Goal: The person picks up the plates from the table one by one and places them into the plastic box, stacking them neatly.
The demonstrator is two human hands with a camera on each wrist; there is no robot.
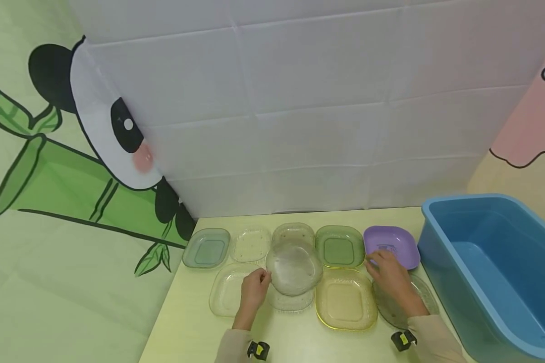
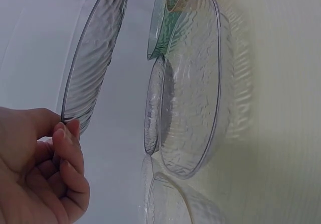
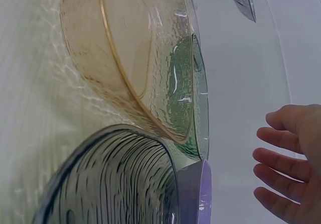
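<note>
A clear grey round plate [image 1: 294,266] is held up above the table by my left hand [image 1: 255,290], thumb and fingers pinching its left rim. In the left wrist view the same ribbed plate [image 2: 98,58] tilts away from the fingers. Beneath it in the head view sits a clear square plate [image 1: 290,302], partly hidden. My right hand [image 1: 390,277] hovers over the right side, fingers spread and holding nothing. Near it are a purple dish [image 1: 392,239], a dark ribbed round plate [image 1: 424,297], a yellow square plate [image 1: 346,300] and a green square plate [image 1: 340,247].
A large blue tub [image 1: 481,282] stands at the table's right side. A bluish plate [image 1: 206,248], a clear plate [image 1: 251,244] and another clear plate [image 1: 292,232] line the back. A larger clear plate [image 1: 224,292] lies at the left front. Behind hangs a white cloth [image 1: 318,126].
</note>
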